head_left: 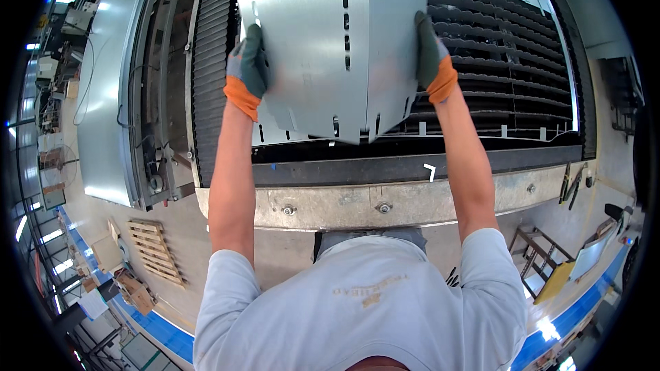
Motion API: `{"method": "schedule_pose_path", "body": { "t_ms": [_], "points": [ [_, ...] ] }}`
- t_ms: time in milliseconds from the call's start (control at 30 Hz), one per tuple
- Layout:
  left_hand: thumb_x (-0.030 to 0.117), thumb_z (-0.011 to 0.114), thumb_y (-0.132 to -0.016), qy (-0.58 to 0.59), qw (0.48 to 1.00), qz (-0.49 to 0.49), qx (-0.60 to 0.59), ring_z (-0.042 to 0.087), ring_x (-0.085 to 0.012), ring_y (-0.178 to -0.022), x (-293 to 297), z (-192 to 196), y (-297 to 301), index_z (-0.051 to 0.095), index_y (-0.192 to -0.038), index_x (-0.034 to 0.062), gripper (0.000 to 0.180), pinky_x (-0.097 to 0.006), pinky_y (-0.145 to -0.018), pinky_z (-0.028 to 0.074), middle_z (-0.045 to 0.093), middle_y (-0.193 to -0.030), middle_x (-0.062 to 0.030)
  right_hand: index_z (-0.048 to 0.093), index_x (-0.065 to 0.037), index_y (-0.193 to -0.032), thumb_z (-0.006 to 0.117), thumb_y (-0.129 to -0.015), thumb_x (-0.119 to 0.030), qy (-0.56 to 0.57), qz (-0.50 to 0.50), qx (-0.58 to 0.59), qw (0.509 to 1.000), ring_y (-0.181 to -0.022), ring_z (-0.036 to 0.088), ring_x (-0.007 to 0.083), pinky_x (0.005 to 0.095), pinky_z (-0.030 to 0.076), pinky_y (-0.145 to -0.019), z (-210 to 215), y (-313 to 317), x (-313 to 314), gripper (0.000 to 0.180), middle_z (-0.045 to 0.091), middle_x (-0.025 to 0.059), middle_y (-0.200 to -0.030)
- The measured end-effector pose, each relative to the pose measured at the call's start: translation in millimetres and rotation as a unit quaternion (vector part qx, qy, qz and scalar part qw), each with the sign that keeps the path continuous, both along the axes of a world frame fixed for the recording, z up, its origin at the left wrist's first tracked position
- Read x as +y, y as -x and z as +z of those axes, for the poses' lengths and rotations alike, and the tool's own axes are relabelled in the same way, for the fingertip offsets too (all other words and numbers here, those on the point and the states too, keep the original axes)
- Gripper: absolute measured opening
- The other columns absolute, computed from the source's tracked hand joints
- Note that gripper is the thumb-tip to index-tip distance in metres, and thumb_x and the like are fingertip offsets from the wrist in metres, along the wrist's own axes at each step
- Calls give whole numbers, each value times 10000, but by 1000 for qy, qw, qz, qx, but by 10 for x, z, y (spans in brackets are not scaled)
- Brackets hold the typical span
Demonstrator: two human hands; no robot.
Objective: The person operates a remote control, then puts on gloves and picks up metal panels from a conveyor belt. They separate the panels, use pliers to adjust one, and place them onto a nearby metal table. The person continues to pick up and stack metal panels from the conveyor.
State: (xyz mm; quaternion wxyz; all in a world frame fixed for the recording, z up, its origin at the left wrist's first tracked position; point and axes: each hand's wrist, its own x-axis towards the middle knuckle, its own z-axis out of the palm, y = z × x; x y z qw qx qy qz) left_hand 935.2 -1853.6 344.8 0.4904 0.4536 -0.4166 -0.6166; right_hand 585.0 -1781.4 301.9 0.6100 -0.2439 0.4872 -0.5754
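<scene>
My left hand (249,69) and right hand (433,62) are closed around opposite edges of the bent metal sheet (302,48) between them; uneven grip could tip it, snagging the slatted bed (495,86) beneath.

metal sheet (302,55): far end cut off by top edge | slats (495,69): partly hidden beneath
</scene>
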Motion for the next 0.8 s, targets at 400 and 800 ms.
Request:
{"method": "schedule_pose_path", "body": {
  "t_ms": [400, 800],
  "points": [
    [359, 778, -933, 6, 993, 104, -53, 604, -87, -762, 1481, 26, -220, 712, -1103, 22, 383, -259, -655, 496, 683, -883, 0, 706, -8, -1089, 696, -932, -603, 4, 71, 1, 997, -777, 548, 81, 271, 467, -656, 94, -763, 893, 615, 621, -7, -853],
    [240, 766, -931, -7, 885, 399, -241, 654, -122, -869, 3954, 477, -1139, 719, -1209, -6, 374, -288, -738, 526, 743, -1055, -45, 688, -34, -857, 740, -967, -319, 149, 29, 156, 976, -564, 456, 44, 252, 349, -496, 590, -964, 1880, 310, 570, -46, -654]
  ]
}}
